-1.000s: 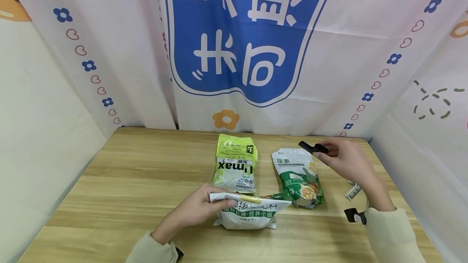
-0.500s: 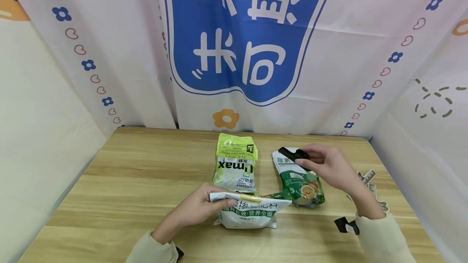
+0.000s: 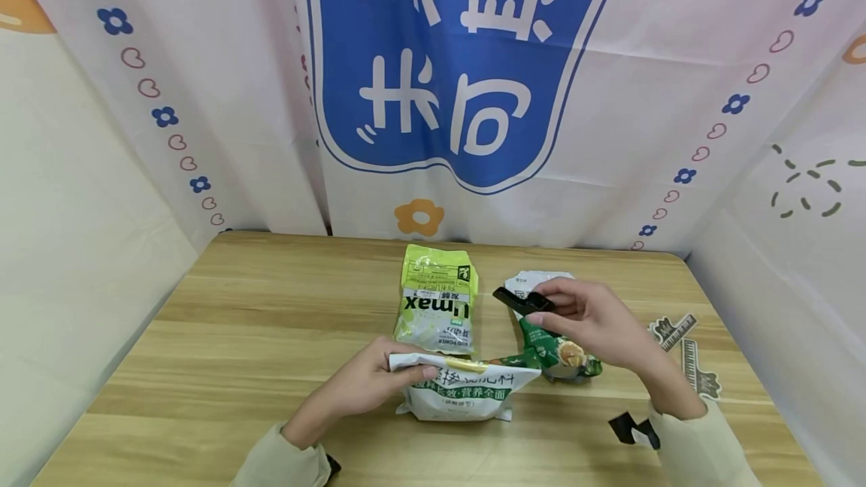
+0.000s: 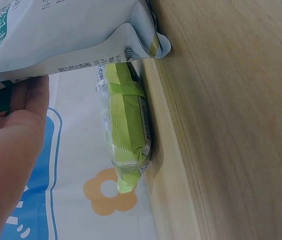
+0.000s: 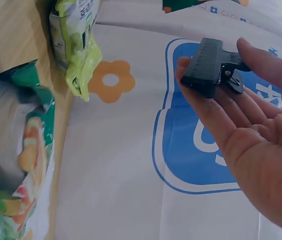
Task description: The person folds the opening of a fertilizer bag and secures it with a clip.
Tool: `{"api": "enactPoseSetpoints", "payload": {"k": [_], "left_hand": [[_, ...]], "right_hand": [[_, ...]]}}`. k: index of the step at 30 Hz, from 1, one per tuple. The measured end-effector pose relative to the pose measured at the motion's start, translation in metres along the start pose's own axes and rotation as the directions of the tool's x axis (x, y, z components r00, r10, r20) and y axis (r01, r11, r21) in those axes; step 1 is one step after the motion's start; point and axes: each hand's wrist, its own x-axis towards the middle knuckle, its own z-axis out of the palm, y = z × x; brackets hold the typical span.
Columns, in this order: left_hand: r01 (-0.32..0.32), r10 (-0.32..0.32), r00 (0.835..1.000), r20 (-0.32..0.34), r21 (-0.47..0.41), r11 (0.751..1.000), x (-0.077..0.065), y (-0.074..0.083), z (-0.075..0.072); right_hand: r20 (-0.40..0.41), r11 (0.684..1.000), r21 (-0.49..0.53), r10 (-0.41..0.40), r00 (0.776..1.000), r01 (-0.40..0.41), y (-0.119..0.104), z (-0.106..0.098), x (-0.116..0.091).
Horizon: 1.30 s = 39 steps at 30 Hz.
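My left hand point(image 3: 368, 382) grips the folded top edge of a white fertilizer bag point(image 3: 460, 406) with green print, thumb on the near side. In the left wrist view the fingers go behind that bag point(image 4: 81, 35). My right hand point(image 3: 598, 325) holds a black bulldog clip point(image 3: 517, 300) by its handles, thumb on one and fingers beneath the other. In the right wrist view the jaws of the clip point(image 5: 206, 67) look closed, with nothing between them. Below this hand lies a white and green pouch point(image 3: 541, 340), partly hidden by it.
A lime-green and white pouch point(image 3: 438, 299) lies behind the white bag. Two flat piano-keyboard-shaped pieces point(image 3: 700, 370) lie near the right edge of the wooden table point(image 3: 271, 307). A printed cloth point(image 3: 264, 96) hangs behind the table.
My right hand has carried the bulldog clip leftward and nearer, over the white and green pouch, uncovering the keyboard-shaped pieces. The left hand and its bag have stayed put.
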Motion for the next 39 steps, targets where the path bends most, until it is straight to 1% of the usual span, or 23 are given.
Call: {"api": "enactPoseSetpoints", "payload": {"k": [5,9,15,20,23,25,29,31,33,36,38,39], "left_hand": [[-0.001,0.001,1.0,-0.001,0.003,1.0,0.0,0.0,0.0],[-0.001,0.001,1.0,0.001,0.0,1.0,-0.001,0.0,0.0],[-0.001,0.001,1.0,0.007,-0.002,1.0,-0.001,0.0,0.0],[-0.003,0.003,1.0,0.007,-0.004,1.0,-0.001,0.0,-0.001],[-0.005,0.005,1.0,0.012,-0.005,1.0,-0.001,0.0,-0.001],[-0.004,0.004,1.0,0.015,-0.009,1.0,-0.001,0.0,-0.001],[0.0,0.0,1.0,0.015,-0.011,1.0,-0.001,0.001,0.0],[0.005,-0.005,1.0,0.013,-0.008,1.0,-0.001,0.002,-0.001],[0.008,-0.008,1.0,0.011,-0.004,1.0,-0.001,0.002,-0.001],[0.013,-0.013,1.0,0.013,-0.004,1.0,-0.001,0.002,-0.001],[0.018,-0.018,1.0,0.015,-0.003,1.0,-0.001,0.002,-0.001],[0.02,-0.02,1.0,0.016,-0.003,1.0,-0.001,0.002,0.0]], "right_hand": [[-0.001,0.999,-0.024,-0.044,0.999,0.044,-0.01,0.002,-0.004],[-0.001,0.993,-0.014,-0.116,0.993,0.116,-0.019,0.005,-0.008],[0.001,0.969,-0.034,-0.244,0.97,0.244,-0.031,0.012,-0.014],[0.002,0.938,-0.084,-0.337,0.941,0.336,-0.037,0.018,-0.018],[-0.014,0.906,-0.134,-0.406,0.914,0.401,-0.04,0.023,-0.02],[-0.031,0.874,-0.17,-0.467,0.884,0.456,-0.044,0.028,-0.021],[-0.048,0.797,-0.225,-0.583,0.811,0.56,-0.053,0.038,-0.024],[-0.045,0.777,-0.229,-0.61,0.791,0.586,-0.056,0.043,-0.025],[-0.04,0.78,-0.233,-0.604,0.796,0.58,-0.058,0.047,-0.026],[-0.04,0.792,-0.237,-0.586,0.809,0.562,-0.059,0.05,-0.027],[-0.041,0.795,-0.246,-0.58,0.814,0.554,-0.059,0.051,-0.028],[-0.042,0.792,-0.25,-0.584,0.811,0.557,-0.059,0.051,-0.028]]}}
